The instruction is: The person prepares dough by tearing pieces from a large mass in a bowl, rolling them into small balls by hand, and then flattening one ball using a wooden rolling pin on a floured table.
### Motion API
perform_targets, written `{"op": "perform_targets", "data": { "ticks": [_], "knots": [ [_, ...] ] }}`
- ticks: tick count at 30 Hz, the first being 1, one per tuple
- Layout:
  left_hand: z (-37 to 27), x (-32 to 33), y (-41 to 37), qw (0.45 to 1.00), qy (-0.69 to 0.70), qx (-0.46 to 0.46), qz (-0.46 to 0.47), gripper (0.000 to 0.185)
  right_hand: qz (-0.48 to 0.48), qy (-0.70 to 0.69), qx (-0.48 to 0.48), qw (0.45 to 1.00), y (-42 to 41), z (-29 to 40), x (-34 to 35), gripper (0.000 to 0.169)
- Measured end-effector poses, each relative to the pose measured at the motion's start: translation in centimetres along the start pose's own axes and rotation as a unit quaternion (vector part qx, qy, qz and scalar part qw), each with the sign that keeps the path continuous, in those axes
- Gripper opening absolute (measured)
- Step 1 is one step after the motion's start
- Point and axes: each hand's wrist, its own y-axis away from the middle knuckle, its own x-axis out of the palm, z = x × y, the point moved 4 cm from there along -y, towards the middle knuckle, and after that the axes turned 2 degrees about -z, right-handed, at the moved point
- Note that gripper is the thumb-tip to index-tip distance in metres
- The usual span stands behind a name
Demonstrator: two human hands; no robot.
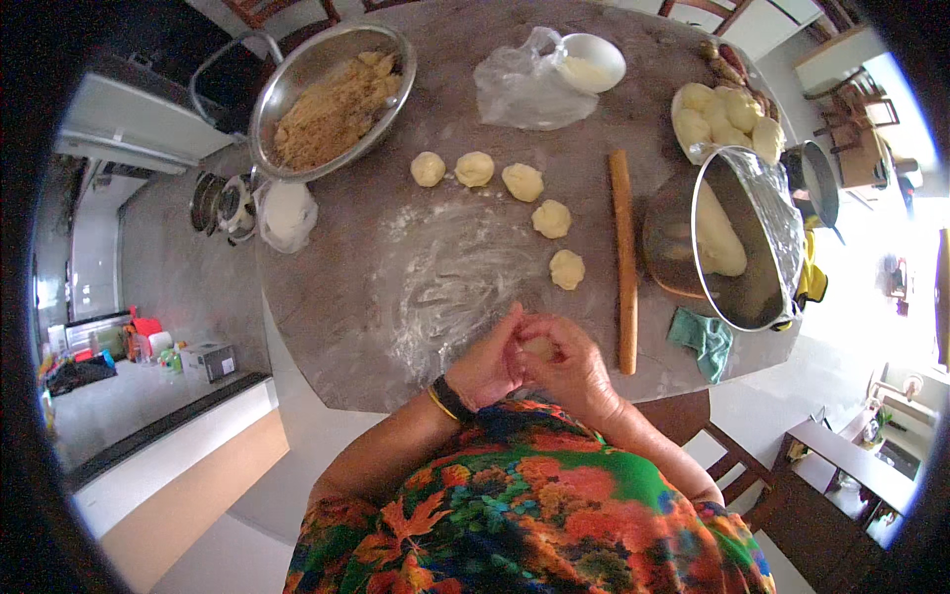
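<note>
My left hand (488,365) and my right hand (577,370) meet just in front of my body, above the table's near edge. Between them is a small piece of dough (540,346), mostly covered by fingers. A dark band circles my left wrist. Ahead of my hands a patch of white flour (456,286) is spread over the tabletop. Several round dough balls curve along its far and right sides, the closest being one dough ball (567,269) beyond my right hand. A wooden rolling pin (623,260) lies lengthwise to the right of them.
A metal pan (261,130) of crumbly brown filling stands far left, near a bag of white powder (288,215). A white bowl (612,59) rests on a plastic bag (519,89). At right are a plate of dough pieces (731,119), a deep pot (757,297) holding dough, and a green cloth (701,341).
</note>
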Motion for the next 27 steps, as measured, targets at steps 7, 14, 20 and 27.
{"op": "perform_targets", "data": {
  "ticks": [7,14,20,27],
  "knots": [
    [-0.6,0.6,0.5,0.994,-0.105,0.005,-0.03,0.036,-0.105,0.14,-0.176,0.969,2.4,6.3,-9.4,0.013],
    [-1.5,5.1,-0.9,0.913,-0.38,0.089,-0.116,0.024,-0.137,0.365,-0.001,0.921,-2.0,7.0,-23.0,0.014],
    [-3.6,13.6,-4.2,0.802,-0.55,0.207,-0.105,0.04,-0.081,0.531,-0.135,0.832,-8.6,2.7,-24.1,0.057],
    [-4.1,21.2,-6.4,0.458,-0.789,0.408,0.04,0.042,0.038,0.547,-0.002,0.836,-13.4,2.1,-24.9,0.062]
  ]
}}
